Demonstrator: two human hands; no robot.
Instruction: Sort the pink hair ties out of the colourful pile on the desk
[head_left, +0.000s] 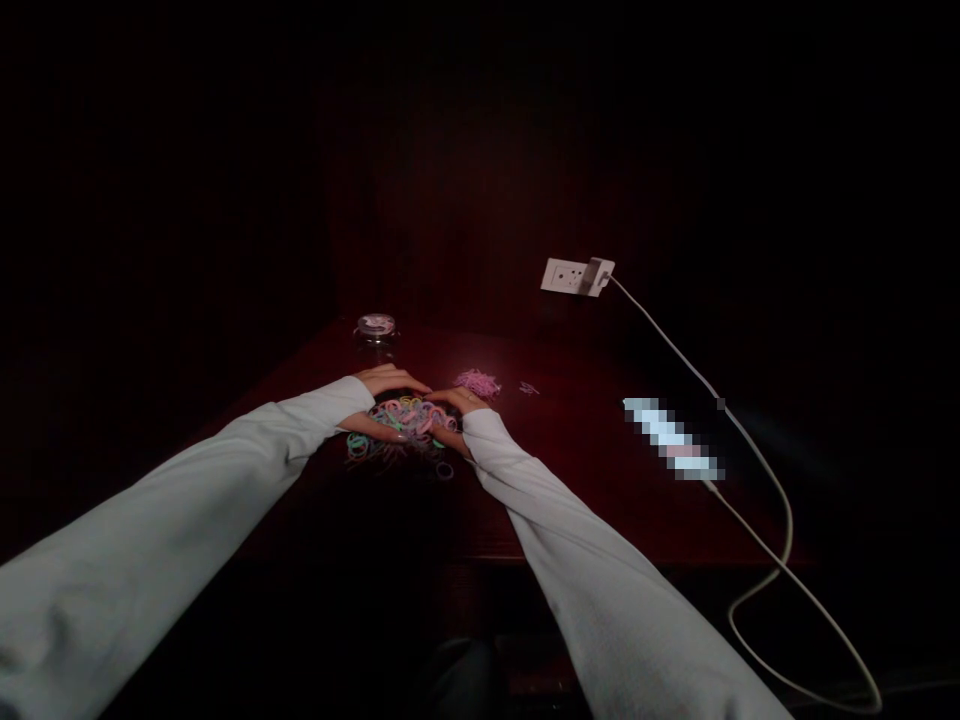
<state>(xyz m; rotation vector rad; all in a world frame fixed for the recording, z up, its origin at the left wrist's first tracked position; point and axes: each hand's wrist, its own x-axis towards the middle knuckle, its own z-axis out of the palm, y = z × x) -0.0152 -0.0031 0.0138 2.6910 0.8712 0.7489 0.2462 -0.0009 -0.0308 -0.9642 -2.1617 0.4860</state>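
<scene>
A heap of small multicoloured rubber hair ties (411,418) lies on the dark red table between my hands. My left hand (386,381) curves around the far left side, its fingers stretched over the back and its thumb apart at the front. From the right, my right hand (459,402) cups the heap, thumb and fingers apart. Both hands appear to touch the ties without gripping any. Beyond my right hand sits a smaller pile of pink bands (478,383), with a few loose pink bands (529,388) to its right.
A round clear jar (376,330) stands at the back left. On the right lies a lit phone (671,438), its picture blurred out. Its white cable (787,510) loops past the table's front edge and up to a charger in the wall socket (566,275). The surroundings are very dark.
</scene>
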